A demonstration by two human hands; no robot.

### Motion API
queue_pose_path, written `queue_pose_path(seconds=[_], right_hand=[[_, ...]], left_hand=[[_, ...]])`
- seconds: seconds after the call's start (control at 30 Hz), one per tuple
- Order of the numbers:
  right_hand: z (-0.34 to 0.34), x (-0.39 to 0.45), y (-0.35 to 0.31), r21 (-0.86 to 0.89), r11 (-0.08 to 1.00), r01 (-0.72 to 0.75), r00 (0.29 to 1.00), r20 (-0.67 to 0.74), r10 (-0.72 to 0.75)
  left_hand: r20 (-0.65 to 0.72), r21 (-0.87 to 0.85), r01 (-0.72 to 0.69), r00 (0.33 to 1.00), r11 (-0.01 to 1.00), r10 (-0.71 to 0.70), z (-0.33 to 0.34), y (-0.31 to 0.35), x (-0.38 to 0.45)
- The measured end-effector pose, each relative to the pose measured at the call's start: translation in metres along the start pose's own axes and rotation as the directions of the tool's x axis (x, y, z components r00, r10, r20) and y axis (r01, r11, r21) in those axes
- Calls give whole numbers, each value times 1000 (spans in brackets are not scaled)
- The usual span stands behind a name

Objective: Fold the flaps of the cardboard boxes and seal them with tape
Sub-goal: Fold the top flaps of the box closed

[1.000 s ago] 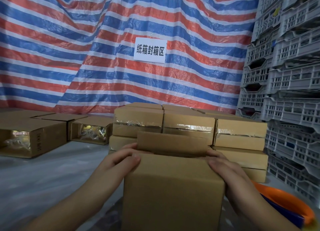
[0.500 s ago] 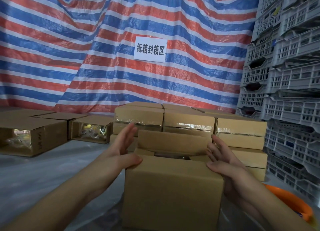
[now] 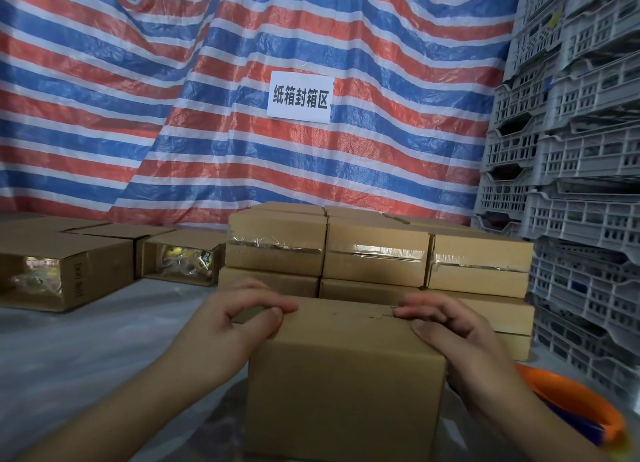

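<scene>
A plain cardboard box point(image 3: 343, 385) stands right in front of me, its top flaps now folded flat. My left hand point(image 3: 239, 319) grips the top left corner, fingers curled onto the folded flaps and thumb at the front edge. My right hand point(image 3: 446, 326) holds the top right corner the same way, fingertips bent down on the top. No tape or tape dispenser is clearly visible.
Behind it is a two-layer stack of taped boxes point(image 3: 377, 253). Open boxes point(image 3: 93, 271) with packed goods lie on their sides at the left. Grey plastic crates point(image 3: 571, 184) tower on the right; an orange and blue object point(image 3: 581, 406) lies low right. A striped tarp with a sign point(image 3: 299, 96) hangs behind.
The far flap that stood upright has been folded down. Both hands moved from beside the raised flap onto the top of the box and curled over its corners.
</scene>
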State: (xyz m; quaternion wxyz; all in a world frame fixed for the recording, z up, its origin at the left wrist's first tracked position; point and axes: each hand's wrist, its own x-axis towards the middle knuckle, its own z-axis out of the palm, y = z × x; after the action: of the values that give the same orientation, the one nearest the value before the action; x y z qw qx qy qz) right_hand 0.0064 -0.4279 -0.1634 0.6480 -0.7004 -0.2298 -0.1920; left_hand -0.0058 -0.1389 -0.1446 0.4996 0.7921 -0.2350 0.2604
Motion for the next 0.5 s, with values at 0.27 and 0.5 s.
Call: queue_pose_path(seconds=[0.27,0.5], right_hand=[[6,-3,-5,-65,998,-11,998,-67,7],[6,-6,-11,-56,998,-23,998,-60,19]], left_hand=[[162,396,-158,982,904,101,-11,19,10],[505,627,-352,863,695,-19,38,61,17]])
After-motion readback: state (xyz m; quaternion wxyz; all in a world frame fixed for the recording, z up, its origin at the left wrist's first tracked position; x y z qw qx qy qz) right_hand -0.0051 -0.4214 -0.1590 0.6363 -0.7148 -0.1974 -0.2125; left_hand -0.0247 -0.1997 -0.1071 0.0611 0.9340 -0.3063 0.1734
